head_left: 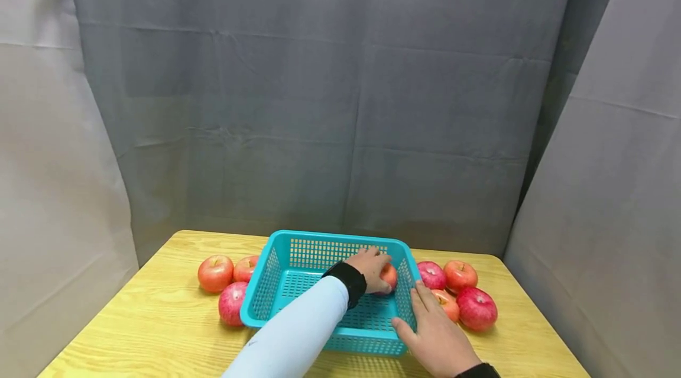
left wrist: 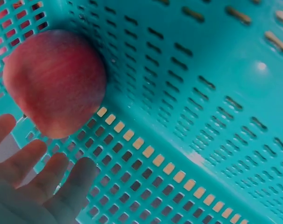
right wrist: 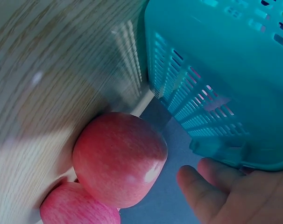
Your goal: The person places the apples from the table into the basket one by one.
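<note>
A turquoise perforated plastic basket [head_left: 340, 236] stands on the table between two groups of apples. Inside it, an apple [left wrist: 55, 84] lies in a corner, near the right wall as the head view shows. My left hand [head_left: 370, 268] reaches over this apple. In the left wrist view its fingers [left wrist: 55, 172] are spread and loosely extended, with a small gap to the fruit. Against the basket's right side rests my right hand [head_left: 438, 336], fingers straight along the rim. Just beyond it sits a red apple [right wrist: 120, 161], with a pinker apple [right wrist: 78, 205] touching it.
Several apples [head_left: 477, 309] cluster to the right of the basket. Left of it are three more, including an orange-red apple [head_left: 215, 274] and a darker apple [head_left: 232, 303]. The wooden table [head_left: 138, 330] ends at a grey cloth backdrop [head_left: 298, 100].
</note>
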